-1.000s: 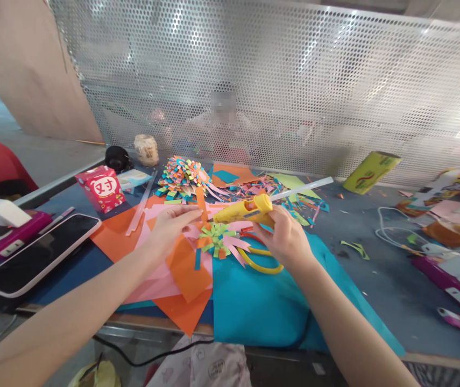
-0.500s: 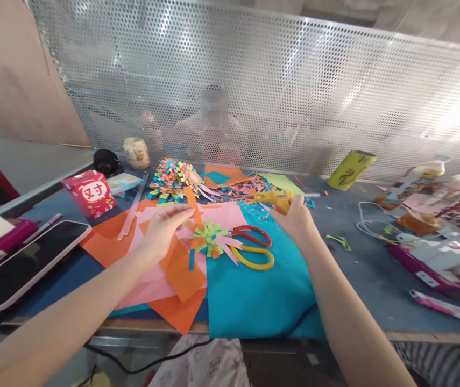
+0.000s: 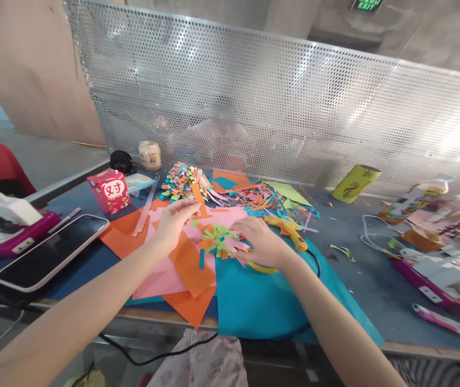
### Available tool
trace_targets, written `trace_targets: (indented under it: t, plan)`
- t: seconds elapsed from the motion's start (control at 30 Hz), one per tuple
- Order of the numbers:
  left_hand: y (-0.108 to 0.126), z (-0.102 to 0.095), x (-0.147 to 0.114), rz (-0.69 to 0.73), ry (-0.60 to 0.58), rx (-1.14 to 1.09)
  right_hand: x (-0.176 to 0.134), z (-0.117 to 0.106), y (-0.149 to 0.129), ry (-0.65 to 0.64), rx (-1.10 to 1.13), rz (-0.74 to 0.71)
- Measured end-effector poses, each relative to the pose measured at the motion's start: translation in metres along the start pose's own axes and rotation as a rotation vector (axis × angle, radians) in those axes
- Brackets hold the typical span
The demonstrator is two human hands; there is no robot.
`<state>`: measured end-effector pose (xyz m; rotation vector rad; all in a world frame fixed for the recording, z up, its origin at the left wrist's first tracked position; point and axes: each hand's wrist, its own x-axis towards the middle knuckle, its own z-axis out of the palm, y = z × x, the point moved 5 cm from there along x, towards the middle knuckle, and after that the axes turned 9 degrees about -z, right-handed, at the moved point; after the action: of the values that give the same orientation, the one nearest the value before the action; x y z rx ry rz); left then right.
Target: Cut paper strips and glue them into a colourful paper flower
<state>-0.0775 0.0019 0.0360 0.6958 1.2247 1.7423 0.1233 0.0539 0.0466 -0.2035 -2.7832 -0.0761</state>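
Note:
My left hand pinches an orange paper strip, which stands up from the fingertips above the layered paper. My right hand is over a green fringed paper flower with pink strips at its side. Its fingers are bent and apart near the flower; the fingertips are partly hidden. Beneath that hand, the yellow handle of the scissors shows, while the rest is covered. A yellow hot glue gun lies just beyond my right wrist, its black cord trailing right. Orange, pink and blue paper sheets lie below.
A multicoloured fringed paper ball and paper scraps lie behind. A phone, a red box and a power strip are left. A yellow-green can and a cutter are right. A perforated metal screen stands behind.
My right hand has let go of the glue gun, which now lies on the table, and has moved left to the green flower. My left hand keeps the orange strip. The view has shifted slightly.

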Motion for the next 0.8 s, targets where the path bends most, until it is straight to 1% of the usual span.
trace_targets:
  t: [0.07,0.13,0.2,0.27,0.3,0.33,0.4,0.5,0.57,0.6,0.63,0.73,0.8]
  plan:
    - [0.002,0.0,-0.001,0.007,0.007,-0.011,0.011,0.008,-0.02,-0.082,-0.015,-0.096]
    - [0.003,0.0,-0.002,-0.006,0.022,-0.035,0.015,0.013,-0.028,-0.098,-0.043,-0.139]
    - [0.005,0.0,-0.003,-0.023,0.039,-0.05,0.014,0.014,-0.026,-0.052,-0.038,-0.164]
    - [0.006,0.0,-0.004,-0.024,0.045,-0.052,0.011,0.012,-0.02,0.041,0.023,-0.162]
    - [0.007,-0.001,-0.004,-0.018,0.048,-0.056,0.009,0.01,-0.015,0.097,0.077,-0.132]
    - [0.008,-0.001,-0.004,-0.007,0.052,-0.062,0.007,0.008,-0.009,0.16,0.148,-0.073]
    - [0.011,-0.004,-0.004,0.025,0.062,-0.081,0.003,0.004,0.006,0.308,0.329,0.134]
    - [0.013,-0.007,-0.003,0.054,0.085,-0.115,-0.007,0.007,0.027,0.516,0.736,0.508]
    - [0.012,-0.009,-0.002,0.044,0.092,-0.137,-0.011,0.013,0.031,0.59,0.989,0.676]
    - [0.011,-0.009,-0.002,0.034,0.089,-0.141,-0.012,0.016,0.031,0.593,1.097,0.736]
    - [0.009,-0.009,-0.001,0.025,0.082,-0.141,-0.012,0.019,0.029,0.57,1.196,0.788]
    - [0.006,-0.008,0.001,0.003,0.061,-0.142,-0.007,0.027,0.015,0.406,1.484,0.888]
    - [0.003,-0.008,0.001,-0.015,0.058,-0.151,-0.003,0.027,0.005,0.32,1.625,0.894]
